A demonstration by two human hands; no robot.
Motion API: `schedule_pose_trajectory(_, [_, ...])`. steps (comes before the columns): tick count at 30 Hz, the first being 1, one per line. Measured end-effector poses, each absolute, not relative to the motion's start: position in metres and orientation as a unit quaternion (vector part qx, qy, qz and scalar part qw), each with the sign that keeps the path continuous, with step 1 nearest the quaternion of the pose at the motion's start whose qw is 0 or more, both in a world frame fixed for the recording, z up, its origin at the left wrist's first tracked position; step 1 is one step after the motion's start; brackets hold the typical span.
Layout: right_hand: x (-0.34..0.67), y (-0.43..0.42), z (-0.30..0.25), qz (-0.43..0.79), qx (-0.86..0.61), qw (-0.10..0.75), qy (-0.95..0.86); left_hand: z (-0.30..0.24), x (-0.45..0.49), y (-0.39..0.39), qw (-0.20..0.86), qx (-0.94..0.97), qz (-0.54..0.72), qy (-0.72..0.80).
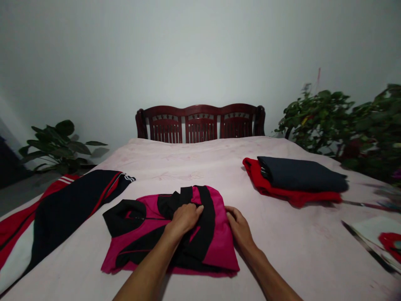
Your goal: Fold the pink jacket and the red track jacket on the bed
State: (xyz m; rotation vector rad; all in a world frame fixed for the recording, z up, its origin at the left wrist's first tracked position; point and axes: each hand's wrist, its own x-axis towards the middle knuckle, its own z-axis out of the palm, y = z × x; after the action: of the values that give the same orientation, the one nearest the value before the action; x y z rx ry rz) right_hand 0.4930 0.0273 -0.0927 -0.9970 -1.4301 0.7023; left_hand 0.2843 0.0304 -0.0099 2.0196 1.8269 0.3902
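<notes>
A magenta and black zip jacket (221,234) lies on the bed, partly folded, with its black collar toward the left and the folded part at the right. My left hand (184,218) rests on top near its middle, fingers bent into the fabric and closed on a fold; some fingertips are hidden. At the jacket's right edge is my right hand (240,229), its fingers curled against the cloth and closed on that edge.
Left on the bed lie navy, red and white clothes (67,213). Right sit a folded dark garment (303,174) and a red one (297,198) beneath it. Farther right is a white and red item (376,234). A wooden headboard (200,110) and plants (322,119) stand behind.
</notes>
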Motion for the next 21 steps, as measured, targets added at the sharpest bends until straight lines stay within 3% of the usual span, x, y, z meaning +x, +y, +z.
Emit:
schedule_pose_trajectory(4, [0.487, 0.025, -0.102, 0.199, -0.39, 0.598, -0.671, -0.023, 0.308, 0.042, 0.203, 0.704, 0.147, 0.664])
schedule_pose_trajectory(11, [0.486, 0.011, -0.084, 0.162, -0.346, 0.595, -0.707, 0.003, 0.304, 0.039, 0.149, 0.697, 0.26, 0.651])
schedule_pose_trajectory(17, [0.476, -0.007, -0.073, 0.167, -0.286, 0.443, -0.833, -0.023, 0.25, 0.03, 0.078, 0.672, 0.171, 0.717])
schedule_pose_trajectory(21, [0.471, -0.007, -0.083, 0.187, -0.294, 0.462, -0.816, -0.042, 0.251, 0.02, 0.045, 0.675, 0.127, 0.725])
